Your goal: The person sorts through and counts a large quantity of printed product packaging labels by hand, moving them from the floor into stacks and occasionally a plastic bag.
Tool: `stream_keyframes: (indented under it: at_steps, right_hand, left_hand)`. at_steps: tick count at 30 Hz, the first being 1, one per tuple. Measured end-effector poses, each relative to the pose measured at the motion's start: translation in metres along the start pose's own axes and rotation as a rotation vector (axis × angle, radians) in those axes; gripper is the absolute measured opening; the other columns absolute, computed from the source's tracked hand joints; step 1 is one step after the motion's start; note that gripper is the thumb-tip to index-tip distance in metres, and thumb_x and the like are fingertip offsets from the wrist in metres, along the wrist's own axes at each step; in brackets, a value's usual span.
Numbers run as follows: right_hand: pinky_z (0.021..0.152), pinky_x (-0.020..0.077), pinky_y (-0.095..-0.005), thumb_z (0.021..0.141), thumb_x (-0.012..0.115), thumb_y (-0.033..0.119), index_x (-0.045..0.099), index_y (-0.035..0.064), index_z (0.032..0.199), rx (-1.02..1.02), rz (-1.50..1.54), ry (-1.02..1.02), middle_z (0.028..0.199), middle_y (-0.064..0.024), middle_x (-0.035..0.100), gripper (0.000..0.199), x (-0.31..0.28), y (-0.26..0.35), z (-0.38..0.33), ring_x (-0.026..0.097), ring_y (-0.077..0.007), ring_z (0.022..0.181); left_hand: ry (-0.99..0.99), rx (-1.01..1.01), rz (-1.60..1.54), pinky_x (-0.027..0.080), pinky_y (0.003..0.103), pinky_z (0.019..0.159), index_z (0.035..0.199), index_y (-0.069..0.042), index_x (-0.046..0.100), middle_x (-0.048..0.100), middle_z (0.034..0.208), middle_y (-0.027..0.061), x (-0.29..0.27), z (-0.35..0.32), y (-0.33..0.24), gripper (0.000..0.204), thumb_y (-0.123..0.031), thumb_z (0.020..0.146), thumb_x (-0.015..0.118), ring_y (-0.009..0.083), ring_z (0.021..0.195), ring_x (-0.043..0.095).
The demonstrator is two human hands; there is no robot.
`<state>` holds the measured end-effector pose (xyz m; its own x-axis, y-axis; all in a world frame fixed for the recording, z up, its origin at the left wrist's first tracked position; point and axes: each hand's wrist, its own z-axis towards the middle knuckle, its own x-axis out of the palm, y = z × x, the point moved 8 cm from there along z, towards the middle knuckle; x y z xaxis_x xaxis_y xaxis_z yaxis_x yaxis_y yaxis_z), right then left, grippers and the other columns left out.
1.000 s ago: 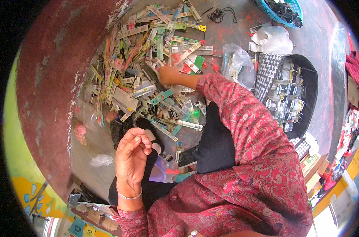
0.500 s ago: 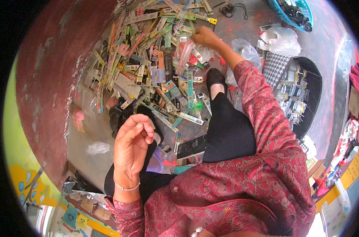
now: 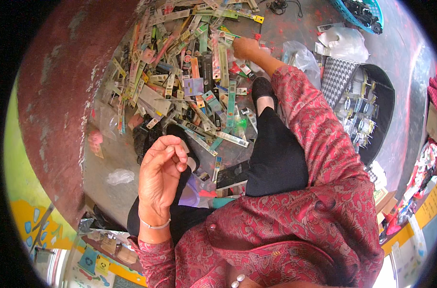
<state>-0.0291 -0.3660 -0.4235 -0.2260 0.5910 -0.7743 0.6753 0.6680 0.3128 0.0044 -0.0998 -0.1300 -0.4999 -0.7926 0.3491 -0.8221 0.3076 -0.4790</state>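
A heap of long narrow packaging strips and sleeves (image 3: 194, 86), in clear plastic and many colours, covers the floor before my feet. My right hand (image 3: 246, 49) reaches out to its far right side. Its fingers are curled and point down; what they hold, if anything, is hidden. Close to that hand, a clear pale strip (image 3: 223, 65) lies upon the heap. My left hand (image 3: 161, 170) is raised over my left leg, palm up, with the fingers bent in and the thumb against them. Nothing shows in it.
A houndstooth-patterned container (image 3: 341, 79) holding wrapped items lies at right, beside white and clear plastic bags (image 3: 343, 44). A blue basket (image 3: 358, 12) with black things stands far right. My shoe (image 3: 264, 91) borders the heap. A reddish wall (image 3: 50, 96) rises at left.
My right hand has shifted slightly left and down. A clear strip that was tilted and blurred beneath it now lies on the heap. My left hand has barely moved.
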Motion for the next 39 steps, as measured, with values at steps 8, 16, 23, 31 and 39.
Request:
stream_keyframes:
  at_steps: [8, 16, 23, 31, 39]
  right_hand:
    - [0.067, 0.0480, -0.0441, 0.074, 0.055, 0.032, 0.063, 0.0092, 0.091, -0.127, 0.320, 0.038, 0.086, -0.0171, 0.062, 0.029, 0.032, 0.074, -0.057, 0.060, -0.0339, 0.079]
    - [0.065, 0.0473, -0.0413, 0.064, 0.060, 0.028, 0.063, 0.0032, 0.085, -0.392, 0.483, -0.027, 0.080, -0.0200, 0.061, 0.033, 0.022, 0.088, -0.033, 0.060, -0.0339, 0.074]
    - [0.062, 0.0496, -0.0427, 0.068, 0.054, 0.020, 0.062, 0.0128, 0.095, -0.083, 0.101, -0.300, 0.082, -0.0136, 0.063, 0.028, -0.053, 0.021, -0.020, 0.062, -0.0309, 0.076]
    - [0.059, 0.0490, -0.0385, 0.074, 0.054, 0.013, 0.063, 0.0065, 0.078, -0.362, -0.239, -0.162, 0.080, -0.0115, 0.065, 0.012, 0.006, 0.085, -0.033, 0.064, -0.0259, 0.074]
    - [0.064, 0.0509, -0.0420, 0.067, 0.057, 0.020, 0.064, 0.0065, 0.084, 0.097, 0.019, -0.185, 0.087, -0.0149, 0.063, 0.023, -0.051, -0.012, -0.018, 0.063, -0.0324, 0.077]
  left_hand:
    - [-0.005, -0.013, -0.007, 0.040, 0.021, 0.054, 0.094, -0.002, 0.052, 0.053, 0.071, 0.0053, 0.010, -0.002, 0.003, 0.016, -0.008, 0.080, 0.055, 0.0121, 0.064, 0.049]
    - [-0.023, -0.017, 0.003, 0.040, 0.021, 0.054, 0.094, -0.001, 0.052, 0.054, 0.071, 0.0056, 0.009, 0.002, 0.003, 0.017, -0.009, 0.079, 0.056, 0.0126, 0.065, 0.049]
    - [0.024, -0.033, -0.003, 0.040, 0.021, 0.054, 0.093, -0.002, 0.053, 0.054, 0.071, 0.0052, 0.010, -0.001, 0.006, 0.017, -0.009, 0.079, 0.057, 0.0124, 0.064, 0.049]
    - [-0.020, -0.034, 0.002, 0.039, 0.023, 0.059, 0.092, -0.001, 0.054, 0.055, 0.074, 0.0052, 0.003, 0.002, 0.007, 0.015, -0.010, 0.079, 0.055, 0.0123, 0.066, 0.050]
    - [-0.008, -0.028, 0.013, 0.040, 0.022, 0.055, 0.093, -0.002, 0.053, 0.054, 0.072, 0.0051, 0.007, 0.003, 0.003, 0.016, -0.010, 0.079, 0.057, 0.0128, 0.064, 0.049]
